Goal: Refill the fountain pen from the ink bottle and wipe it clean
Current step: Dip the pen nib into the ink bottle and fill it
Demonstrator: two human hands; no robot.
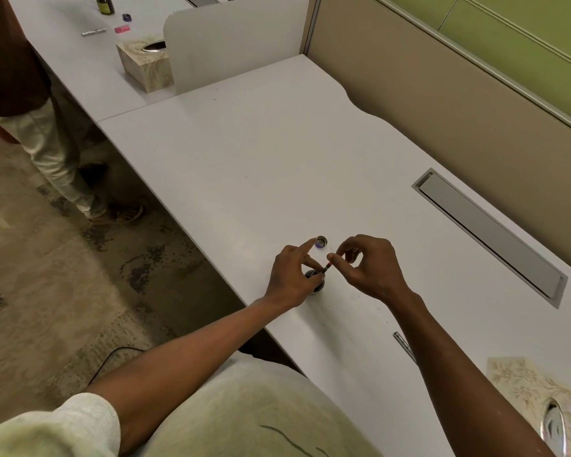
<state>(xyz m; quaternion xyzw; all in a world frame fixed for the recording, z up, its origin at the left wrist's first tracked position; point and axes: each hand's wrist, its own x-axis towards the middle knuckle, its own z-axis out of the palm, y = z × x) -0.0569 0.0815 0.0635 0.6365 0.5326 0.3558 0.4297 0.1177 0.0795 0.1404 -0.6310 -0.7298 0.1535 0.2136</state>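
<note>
While the left hand (294,275) is curling around the ink bottle (314,281) on the white table (277,159), right hand (366,265) is pinching the fountain pen (327,267), bottle cap (321,242) lying just beyond

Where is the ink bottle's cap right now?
Head view: the cap lies open side up on the white desk, just beyond the left hand.

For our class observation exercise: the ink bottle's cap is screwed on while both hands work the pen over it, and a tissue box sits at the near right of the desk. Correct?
Not quite. The head view shows the cap off, lying on the desk just beyond the ink bottle. The rest stands: the left hand and right hand work the pen over the bottle, and the tissue box sits at the near right.
</note>
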